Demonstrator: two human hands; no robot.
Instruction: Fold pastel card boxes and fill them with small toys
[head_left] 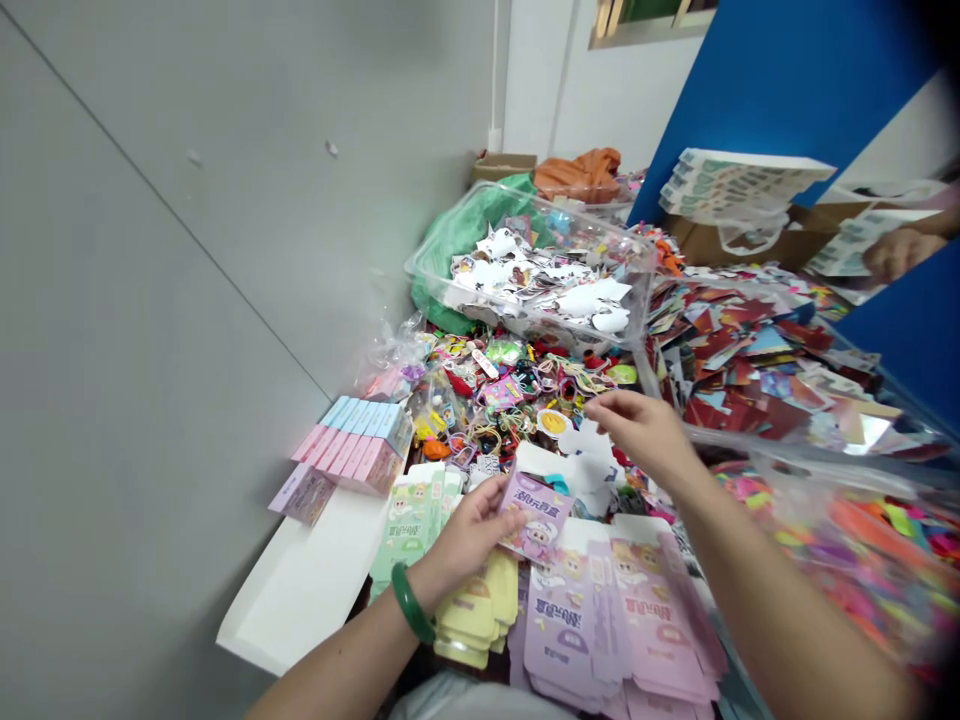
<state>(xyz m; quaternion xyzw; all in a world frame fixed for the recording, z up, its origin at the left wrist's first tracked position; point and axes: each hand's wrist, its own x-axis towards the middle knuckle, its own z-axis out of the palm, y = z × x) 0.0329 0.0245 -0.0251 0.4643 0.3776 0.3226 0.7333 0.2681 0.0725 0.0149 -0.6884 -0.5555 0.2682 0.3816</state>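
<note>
**Item: clear plastic tub [469, 215] of white paper offcuts [525, 285], with a lilac printed carton [536, 515] in hand.**
Below the tub we log the left hand [469, 535] pinching that carton between thumb and fingers, and the right hand [645, 435] half open, holding nothing, above loose trinkets [510, 400]; a second clear tub [787, 455] of coloured scraps [862, 560] lies lower right of it.

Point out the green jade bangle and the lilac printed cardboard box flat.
Green jade bangle [412, 604]: head view, point on its band.
Lilac printed cardboard box flat [537, 516]: head view, point on its printed face.
</note>
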